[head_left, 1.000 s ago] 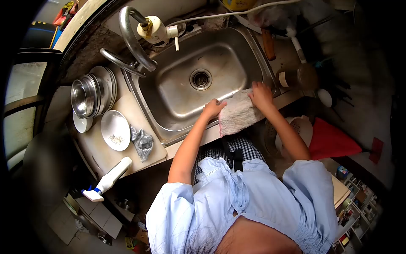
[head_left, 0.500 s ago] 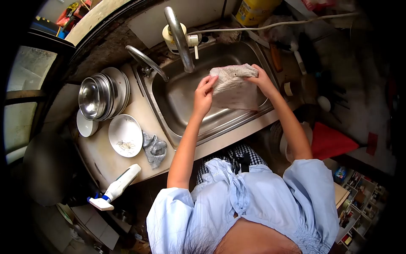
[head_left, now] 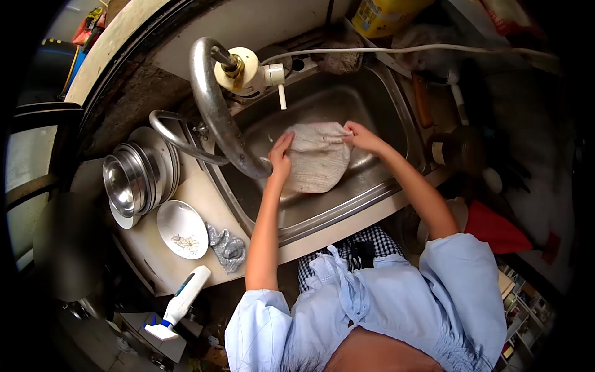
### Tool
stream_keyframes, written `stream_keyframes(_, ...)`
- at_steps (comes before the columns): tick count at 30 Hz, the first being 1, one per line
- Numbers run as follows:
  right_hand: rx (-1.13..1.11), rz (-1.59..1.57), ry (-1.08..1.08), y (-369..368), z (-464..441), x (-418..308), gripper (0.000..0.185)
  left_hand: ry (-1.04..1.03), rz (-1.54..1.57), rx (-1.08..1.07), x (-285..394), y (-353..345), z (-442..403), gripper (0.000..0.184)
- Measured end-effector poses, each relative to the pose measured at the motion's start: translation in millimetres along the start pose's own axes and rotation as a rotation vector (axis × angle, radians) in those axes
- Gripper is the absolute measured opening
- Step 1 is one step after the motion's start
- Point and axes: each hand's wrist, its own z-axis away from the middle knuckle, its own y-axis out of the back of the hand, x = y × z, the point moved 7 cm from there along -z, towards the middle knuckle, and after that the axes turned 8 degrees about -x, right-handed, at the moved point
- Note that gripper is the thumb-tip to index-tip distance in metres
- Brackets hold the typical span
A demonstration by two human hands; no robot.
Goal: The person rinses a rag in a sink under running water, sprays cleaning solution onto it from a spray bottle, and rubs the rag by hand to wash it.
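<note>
The cloth (head_left: pixel 317 160) has moved fully over the sink (head_left: pixel 334 104), gripped by left hand (head_left: pixel 281 158) and right hand (head_left: pixel 364 137).

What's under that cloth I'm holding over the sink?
The sink basin shows around the cloth, which your left hand and right hand hold. Whatever lies directly beneath is covered and can't be seen.

Left grip (head_left: pixel 281 160), right grip (head_left: pixel 364 139) | holding cloth (head_left: pixel 318 161) | over sink (head_left: pixel 379 118)

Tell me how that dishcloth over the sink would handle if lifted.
The dishcloth is probably floppy, as it creases between the left hand and right hand. Its coarse-looking texture suggests it likely won't slip easily.
</note>
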Motion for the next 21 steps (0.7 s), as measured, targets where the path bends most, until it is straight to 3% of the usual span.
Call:
stream_keyframes(1, 0.233, 0.045, -0.059, 20, -11, 15, 0.018, 0.008, 0.005, -0.009, -9, -10, -11, 0.058)
stream_keyframes(2, 0.231, 0.043, -0.069, 18, -19, 18, 0.018, 0.095, -0.393, 0.121, -9, -16, -20, 0.057)
stream_keyframes(3, 0.581, 0.388, -0.032, 32, -15, 5, 0.024, 0.181, -0.791, 0.252, -7, -22, -29, 0.058)
stream_keyframes(4, 0.925, 0.74, 0.011, 34, -6, -13, 0.031, 0.314, -0.846, 0.109, -22, -39, -41, 0.061)
stream_keyframes(5, 0.754, 0.754, 0.106, 17, -22, -10, 0.039, 0.314, -0.843, 0.103, -32, -54, -47, 0.061)
stream_keyframes(6, 0.581, 0.76, 0.199, -4, -39, -3, 0.047, 0.148, -0.765, 0.108, -34, -73, -51, 0.059)
stream_keyframes(7, 0.463, 0.966, 0.216, -25, -55, 3, 0.052, -0.017, -0.682, 0.111, -38, -87, -52, 0.058)
stream_keyframes(8, 0.364, 0.949, 0.212, -38, -65, 7, 0.049, 0.113, -0.749, -0.026, -49, -96, -58, 0.061)
stream_keyframes(16, 0.373, 1.027, 0.22, -35, -97, 41, 0.047, 0.092, -0.715, 0.113, -61, -104, -79, 0.056)
stream_keyframes(19, 0.396, 1.033, 0.11, -20, -96, 57, 0.049, 0.033, -0.7, 0.068, -44, -121, -104, 0.052)
stream_keyframes(21, 0.569, 0.944, -0.067, 11, -77, 80, 0.051, -0.044, -0.708, 0.006, -31, -153, -121, 0.051)
